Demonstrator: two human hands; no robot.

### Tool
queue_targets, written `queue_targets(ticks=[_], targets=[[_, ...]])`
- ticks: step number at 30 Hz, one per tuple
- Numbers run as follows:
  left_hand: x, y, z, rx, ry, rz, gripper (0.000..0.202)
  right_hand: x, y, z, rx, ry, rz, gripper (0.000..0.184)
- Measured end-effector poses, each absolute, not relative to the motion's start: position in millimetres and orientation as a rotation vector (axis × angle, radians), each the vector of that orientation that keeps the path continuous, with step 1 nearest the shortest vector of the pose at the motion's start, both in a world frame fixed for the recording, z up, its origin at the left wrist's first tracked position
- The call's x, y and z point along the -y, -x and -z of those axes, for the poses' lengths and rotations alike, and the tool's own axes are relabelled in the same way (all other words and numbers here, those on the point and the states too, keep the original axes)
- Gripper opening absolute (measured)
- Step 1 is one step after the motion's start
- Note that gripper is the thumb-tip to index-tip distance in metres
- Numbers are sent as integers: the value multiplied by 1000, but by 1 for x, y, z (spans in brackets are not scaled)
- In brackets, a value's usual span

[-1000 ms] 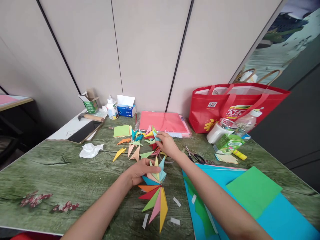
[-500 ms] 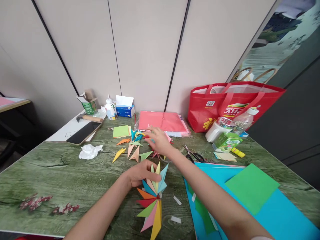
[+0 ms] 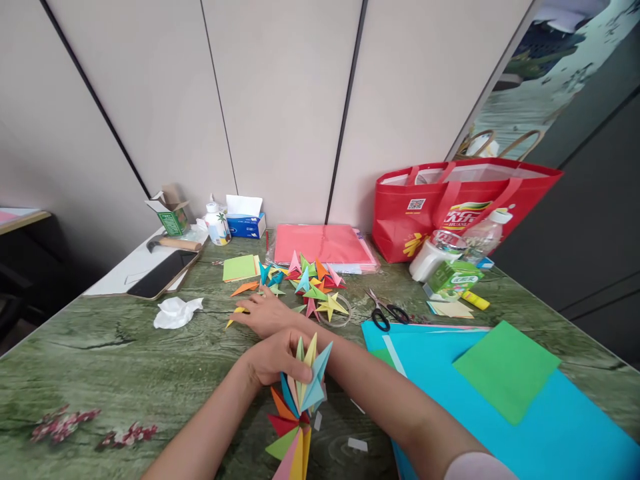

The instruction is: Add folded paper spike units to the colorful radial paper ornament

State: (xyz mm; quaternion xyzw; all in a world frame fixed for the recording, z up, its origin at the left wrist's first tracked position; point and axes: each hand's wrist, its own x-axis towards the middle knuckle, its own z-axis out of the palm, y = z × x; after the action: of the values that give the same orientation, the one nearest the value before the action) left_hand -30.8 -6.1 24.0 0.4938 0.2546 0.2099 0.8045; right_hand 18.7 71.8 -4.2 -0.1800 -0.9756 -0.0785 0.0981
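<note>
My left hand [image 3: 280,360] is closed on a fan of folded paper pieces [image 3: 291,433] in several colours, joined at their inner ends; a light blue piece [image 3: 317,380] sits at its right edge. Reaching across above it, my right hand [image 3: 265,313] is open, palm down, its fingers spread over loose folded pieces. A yellow folded piece [image 3: 231,324] lies at its fingertips, and an orange one [image 3: 245,288] is just beyond. Farther right is a heap of folded paper pieces [image 3: 314,280] in mixed colours, beside a roll of clear tape [image 3: 345,317].
Scissors [image 3: 383,313] lie right of the heap, near blue sheets [image 3: 425,400] and a green square [image 3: 507,370]. Behind stand a red bag [image 3: 400,220] and a green carton [image 3: 453,280]. On the left are a phone [image 3: 163,275], a hammer [image 3: 175,244] and a crumpled tissue [image 3: 176,312].
My right hand has moved left and nearer, from the mixed heap to the loose pieces by the yellow one. My left hand still holds the paper fan, which has shifted slightly.
</note>
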Motion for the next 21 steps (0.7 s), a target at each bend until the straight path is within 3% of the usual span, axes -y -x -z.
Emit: queue_targets(ticks=[6, 10, 18, 21], targets=[[3, 29, -14, -626, -984, -497, 37, -90, -47, 8, 2791, 773, 159, 20], [-1, 27, -10, -700, -878, -550, 33, -110, -83, 0, 2002, 926, -669, 24], [-11, 22, -8, -833, -683, -783, 24, -95, -143, -17, 1462, 959, -1014, 32], [-14, 24, -8, -889, -682, -810, 24, -64, -160, -14, 1117, 892, -1395, 33]])
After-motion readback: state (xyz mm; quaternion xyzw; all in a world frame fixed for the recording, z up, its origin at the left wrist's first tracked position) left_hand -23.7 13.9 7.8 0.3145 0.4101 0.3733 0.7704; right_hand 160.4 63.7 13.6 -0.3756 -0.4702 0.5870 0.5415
